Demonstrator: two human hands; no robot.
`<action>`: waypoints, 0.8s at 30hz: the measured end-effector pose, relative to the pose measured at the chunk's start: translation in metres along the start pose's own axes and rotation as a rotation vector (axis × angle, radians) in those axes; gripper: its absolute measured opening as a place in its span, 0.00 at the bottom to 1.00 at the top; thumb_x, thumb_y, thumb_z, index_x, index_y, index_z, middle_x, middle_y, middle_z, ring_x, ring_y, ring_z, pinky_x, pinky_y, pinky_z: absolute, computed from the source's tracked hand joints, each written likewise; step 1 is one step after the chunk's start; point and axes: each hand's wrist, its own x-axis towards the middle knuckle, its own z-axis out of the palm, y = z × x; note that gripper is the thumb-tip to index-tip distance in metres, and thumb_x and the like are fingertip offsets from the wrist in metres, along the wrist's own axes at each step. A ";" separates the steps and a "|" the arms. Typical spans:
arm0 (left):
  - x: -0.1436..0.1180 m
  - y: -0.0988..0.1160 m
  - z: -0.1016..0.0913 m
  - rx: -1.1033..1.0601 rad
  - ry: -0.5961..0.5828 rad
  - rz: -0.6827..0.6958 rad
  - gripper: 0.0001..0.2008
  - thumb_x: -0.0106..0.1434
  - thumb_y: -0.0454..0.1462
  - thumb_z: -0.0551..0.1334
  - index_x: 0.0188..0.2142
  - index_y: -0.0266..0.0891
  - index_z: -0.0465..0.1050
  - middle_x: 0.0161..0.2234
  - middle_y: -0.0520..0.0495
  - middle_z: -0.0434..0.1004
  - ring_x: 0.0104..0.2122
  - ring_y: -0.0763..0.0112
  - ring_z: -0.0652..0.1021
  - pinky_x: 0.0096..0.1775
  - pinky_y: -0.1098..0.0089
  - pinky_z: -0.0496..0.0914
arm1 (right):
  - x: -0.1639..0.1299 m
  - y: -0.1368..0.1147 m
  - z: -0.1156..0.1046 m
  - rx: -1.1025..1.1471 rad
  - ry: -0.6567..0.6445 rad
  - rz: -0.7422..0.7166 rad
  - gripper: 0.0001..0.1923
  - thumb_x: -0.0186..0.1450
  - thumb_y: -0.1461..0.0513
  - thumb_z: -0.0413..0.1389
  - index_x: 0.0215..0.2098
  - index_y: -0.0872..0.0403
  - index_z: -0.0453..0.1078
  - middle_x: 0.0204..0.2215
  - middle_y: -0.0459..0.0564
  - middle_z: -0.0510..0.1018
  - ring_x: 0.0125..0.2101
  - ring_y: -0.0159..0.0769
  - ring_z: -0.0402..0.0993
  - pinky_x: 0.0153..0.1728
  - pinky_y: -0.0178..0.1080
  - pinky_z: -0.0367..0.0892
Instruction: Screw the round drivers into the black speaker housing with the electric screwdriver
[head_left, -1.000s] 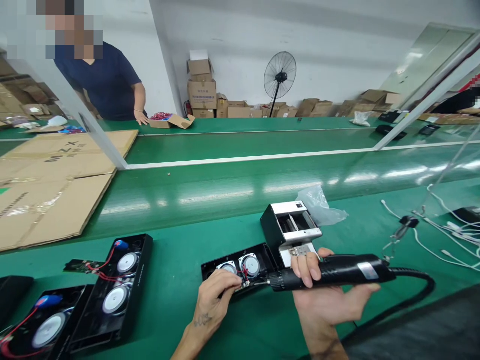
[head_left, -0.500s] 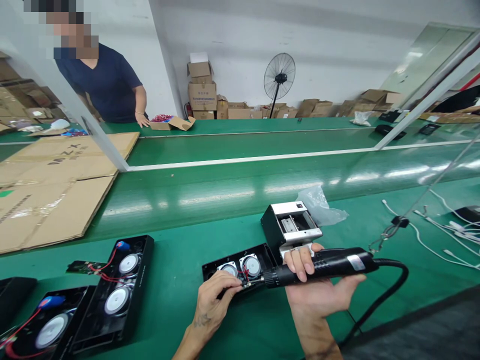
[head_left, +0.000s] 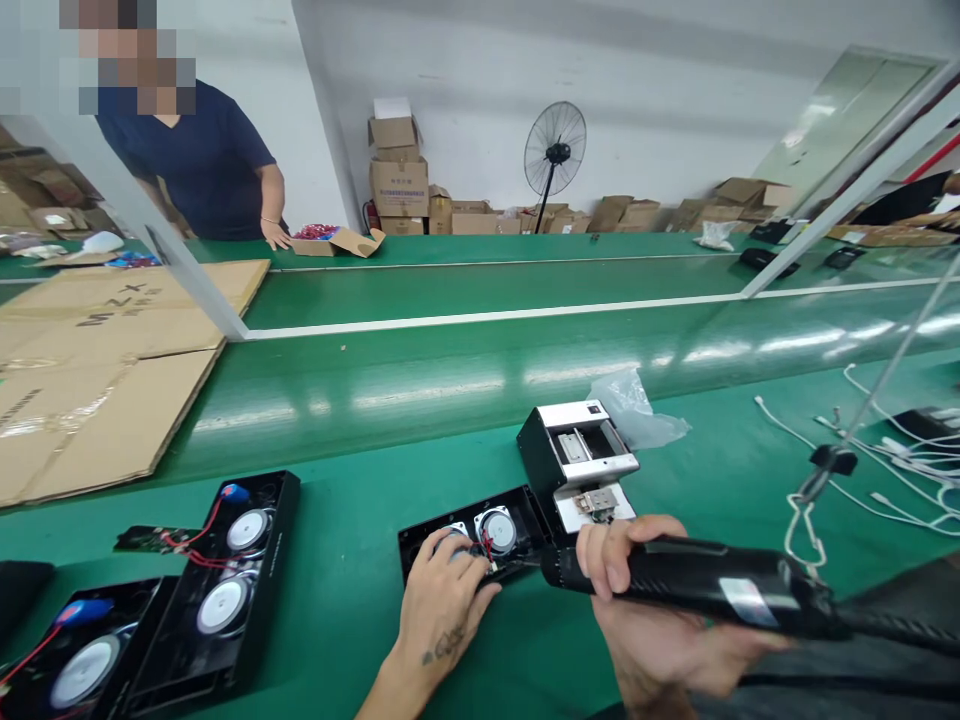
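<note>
Low in the middle of the frame, the left hand lies palm down on an open black speaker housing, its fingers curled over the near edge beside two round silver drivers and red wires. At lower right, the right hand is wrapped around a black electric screwdriver, which lies nearly level with its tip pointing left into the housing just beside the left fingers; its thick cable runs off the right edge. Just behind the housing stands a small black-and-white box, with a crumpled clear bag behind it. At lower left of the green surface lie more open speaker housings. Flattened cardboard covers the left, and a person in a dark shirt stands at upper left.
</note>
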 end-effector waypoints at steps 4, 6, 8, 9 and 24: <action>0.001 -0.001 0.001 -0.012 0.031 0.021 0.03 0.71 0.35 0.63 0.38 0.43 0.74 0.31 0.53 0.83 0.39 0.59 0.82 0.53 0.53 0.73 | -0.006 0.002 -0.001 0.043 -0.136 0.085 0.41 0.60 0.23 0.48 0.41 0.46 0.78 0.20 0.45 0.71 0.19 0.40 0.63 0.23 0.42 0.60; 0.002 -0.002 -0.001 -0.012 0.027 0.022 0.04 0.72 0.34 0.63 0.37 0.43 0.73 0.30 0.53 0.82 0.37 0.61 0.81 0.52 0.54 0.73 | -0.006 0.004 0.003 0.063 -0.171 0.116 0.39 0.59 0.24 0.53 0.40 0.45 0.78 0.21 0.44 0.71 0.20 0.40 0.64 0.23 0.41 0.61; 0.003 -0.001 -0.002 -0.009 0.017 0.028 0.05 0.71 0.34 0.63 0.37 0.43 0.73 0.29 0.53 0.81 0.35 0.61 0.80 0.52 0.54 0.73 | -0.004 0.005 0.006 0.065 -0.181 0.125 0.39 0.58 0.24 0.53 0.40 0.45 0.78 0.21 0.44 0.72 0.20 0.39 0.64 0.23 0.40 0.61; 0.003 -0.001 -0.002 -0.006 0.010 0.030 0.05 0.71 0.34 0.63 0.37 0.43 0.73 0.29 0.53 0.81 0.35 0.61 0.80 0.52 0.54 0.73 | -0.003 0.005 0.008 0.063 -0.182 0.124 0.39 0.58 0.24 0.54 0.40 0.46 0.78 0.21 0.44 0.71 0.20 0.39 0.64 0.23 0.40 0.61; 0.002 0.003 -0.003 0.000 -0.006 0.026 0.11 0.77 0.37 0.57 0.37 0.41 0.74 0.29 0.51 0.82 0.35 0.62 0.80 0.54 0.52 0.71 | -0.009 0.013 0.020 0.041 -0.317 0.130 0.22 0.70 0.40 0.58 0.37 0.47 0.80 0.17 0.43 0.72 0.18 0.36 0.65 0.23 0.38 0.61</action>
